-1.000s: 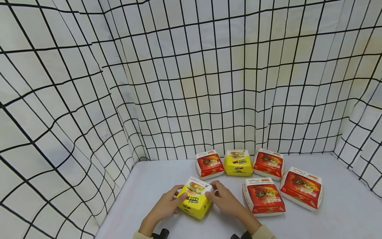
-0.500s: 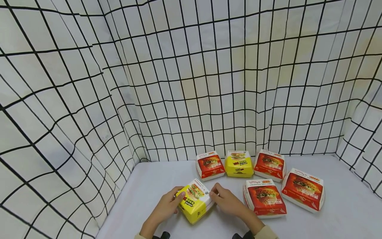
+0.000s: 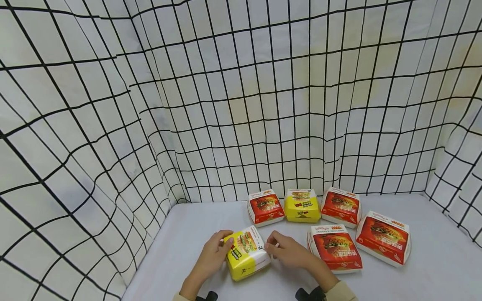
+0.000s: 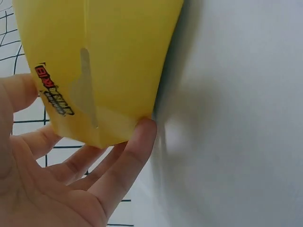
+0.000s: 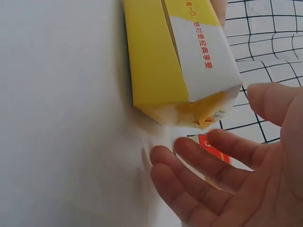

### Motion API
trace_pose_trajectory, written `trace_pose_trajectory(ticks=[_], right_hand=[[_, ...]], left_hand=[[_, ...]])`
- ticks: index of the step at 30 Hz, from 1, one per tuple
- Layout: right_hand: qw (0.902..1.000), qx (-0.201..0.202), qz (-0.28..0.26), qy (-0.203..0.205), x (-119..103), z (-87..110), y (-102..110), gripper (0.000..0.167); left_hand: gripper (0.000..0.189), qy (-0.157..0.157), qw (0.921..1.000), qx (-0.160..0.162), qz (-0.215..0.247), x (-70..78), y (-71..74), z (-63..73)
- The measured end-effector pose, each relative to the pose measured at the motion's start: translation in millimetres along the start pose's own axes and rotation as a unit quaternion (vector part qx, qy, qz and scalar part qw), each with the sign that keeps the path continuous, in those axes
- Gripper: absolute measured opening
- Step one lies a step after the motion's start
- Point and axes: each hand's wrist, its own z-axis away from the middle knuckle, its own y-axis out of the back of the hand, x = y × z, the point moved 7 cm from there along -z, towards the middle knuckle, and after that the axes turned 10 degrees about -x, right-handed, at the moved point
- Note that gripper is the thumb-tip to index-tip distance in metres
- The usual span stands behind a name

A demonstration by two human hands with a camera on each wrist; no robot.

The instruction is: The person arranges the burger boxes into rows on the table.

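Note:
A yellow and white burger box with a burger picture on its lid is turned at an angle between the two hands. My left hand holds its left end, thumb at the lid's edge and fingers around the far side and lower edge; in the left wrist view the box's yellow side fills the upper part. On the other side, my right hand is beside the box's right corner. The right wrist view shows its thumb and loosely bent fingers just off the box's end, with a small gap.
Along the back stand a red burger box, another yellow box and a second red box. Two more red boxes, a near one and one farther right, lie on the white table. Grid-patterned white cloth walls surround it.
The held box has turned so its white side faces more to the right and front. My right hand has gone from touching its right side to being slightly apart; the left keeps its hold.

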Motion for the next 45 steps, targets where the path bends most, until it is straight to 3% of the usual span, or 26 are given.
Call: trace_pose_trajectory(ticks=[8, 18, 28, 34, 45], right_hand=[[0.9982, 0.04, -0.025, 0.036, 1, -3.5, 1, 0.048], [0.997, 0.04, -0.048, 0.046, 0, -6.3, -10, 0.055], [0.9975, 0.035, -0.036, 0.049, 2, -8.5, -14, 0.055], [0.9983, 0.022, -0.037, 0.041, 2, -8.9, -12, 0.055], [0.9987, 0.01, -0.041, 0.029, 0, -5.4, -10, 0.063]], left_hand=[[0.042, -0.009, 0.9995, 0.032, -0.001, 0.8, 16.3, 2.4], [0.031, -0.001, 0.9984, 0.037, -0.043, 6.4, 22.6, 2.9], [0.047, 0.033, 0.9986, -0.009, -0.04, 5.5, 10.2, 2.7], [0.055, 0.033, 0.9993, -0.001, -0.018, 6.0, 5.5, 1.9], [0.046, 0.023, 0.9994, 0.016, -0.019, 4.7, 2.0, -0.4]])
